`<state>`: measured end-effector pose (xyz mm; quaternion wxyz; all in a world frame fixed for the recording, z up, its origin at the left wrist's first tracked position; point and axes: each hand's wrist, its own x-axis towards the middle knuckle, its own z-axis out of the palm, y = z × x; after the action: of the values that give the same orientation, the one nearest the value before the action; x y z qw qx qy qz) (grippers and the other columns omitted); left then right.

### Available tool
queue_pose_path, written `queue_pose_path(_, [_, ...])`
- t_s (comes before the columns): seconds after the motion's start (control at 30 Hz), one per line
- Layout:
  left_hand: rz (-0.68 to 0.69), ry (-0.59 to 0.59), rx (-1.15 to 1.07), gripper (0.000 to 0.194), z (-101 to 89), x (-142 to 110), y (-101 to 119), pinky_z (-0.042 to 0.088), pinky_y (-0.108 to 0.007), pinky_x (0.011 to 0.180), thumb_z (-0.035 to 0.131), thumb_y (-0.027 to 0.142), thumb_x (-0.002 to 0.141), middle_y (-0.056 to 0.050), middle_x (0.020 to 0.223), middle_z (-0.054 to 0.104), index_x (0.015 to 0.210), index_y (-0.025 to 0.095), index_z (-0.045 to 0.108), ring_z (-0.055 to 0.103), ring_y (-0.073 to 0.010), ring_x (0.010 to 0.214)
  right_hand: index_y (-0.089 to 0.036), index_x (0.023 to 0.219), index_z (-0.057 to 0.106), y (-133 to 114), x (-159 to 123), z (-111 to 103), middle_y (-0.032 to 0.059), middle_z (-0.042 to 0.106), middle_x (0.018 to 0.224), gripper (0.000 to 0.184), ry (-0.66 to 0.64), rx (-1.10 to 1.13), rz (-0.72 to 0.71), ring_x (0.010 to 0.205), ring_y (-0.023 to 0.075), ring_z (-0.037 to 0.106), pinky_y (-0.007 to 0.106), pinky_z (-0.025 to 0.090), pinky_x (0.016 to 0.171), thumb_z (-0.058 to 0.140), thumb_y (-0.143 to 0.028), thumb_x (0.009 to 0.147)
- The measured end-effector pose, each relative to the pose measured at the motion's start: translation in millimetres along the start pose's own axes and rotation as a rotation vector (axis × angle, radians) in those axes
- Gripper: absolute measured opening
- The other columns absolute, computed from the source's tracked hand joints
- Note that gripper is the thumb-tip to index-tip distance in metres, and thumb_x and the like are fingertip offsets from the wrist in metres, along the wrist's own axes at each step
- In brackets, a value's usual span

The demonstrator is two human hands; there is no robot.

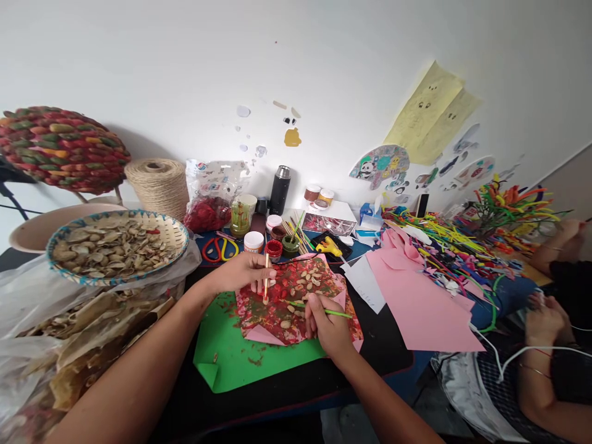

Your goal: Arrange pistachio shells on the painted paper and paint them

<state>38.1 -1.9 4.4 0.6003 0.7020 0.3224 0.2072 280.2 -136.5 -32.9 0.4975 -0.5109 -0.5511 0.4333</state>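
My left hand (245,273) is closed on a pale wooden stick (267,280), held nearly upright with its red-smeared lower end at a small shell. In my right hand (328,327) is a slim green paintbrush (337,313), pinched between the fingers and pointing left. Both hands are over a paint-stained pink sheet (259,333) lying on a larger green sheet (240,370). Several peanut-like shells (314,277), some red and some tan, are scattered on it. Just behind stand an open red paint jar (274,249) and a green paint jar (291,244).
A shallow basket of shells (178,259) and a twine spool (156,185) stand left. Scissors (221,251), a yellow glue gun (329,246) and a black flask (280,190) sit behind. Pink paper (420,302) and pipe cleaners lie right, near another person's hands (548,320).
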Motion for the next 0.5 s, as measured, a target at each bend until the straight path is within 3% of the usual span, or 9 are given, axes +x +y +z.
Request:
queue_pose_path(0.3, [-0.029, 0.031, 0.036, 0.052, 4.3, 5, -7, 0.055, -0.025, 0.056, 0.08, 0.067, 0.079, -0.002, 0.072, 0.074, 0.081, 0.016, 0.07, 0.067, -0.0152, 0.057, -0.023, 0.066, 0.056, -12, 5, 19, -0.0054, 0.046, 0.045, 0.066, -0.062, -0.111, -0.089, 0.039, 0.0129, 0.051, 0.025, 0.04, 0.045, 0.045, -0.076, 0.105])
queue_pose_path(0.5, [-0.028, 0.037, 0.05, 0.051, 4.2, 5, -10, 0.056, -0.026, 0.056, 0.08, 0.067, 0.079, -0.001, 0.069, 0.072, 0.081, 0.017, 0.068, 0.068, -0.0166, 0.057, -0.023, 0.067, 0.056, -6, 0, 10, -0.0036, 0.052, 0.045, 0.064, -0.105, -0.221, -0.116, 0.042, 0.0141, 0.055, 0.026, 0.045, 0.052, 0.042, -0.068, 0.11])
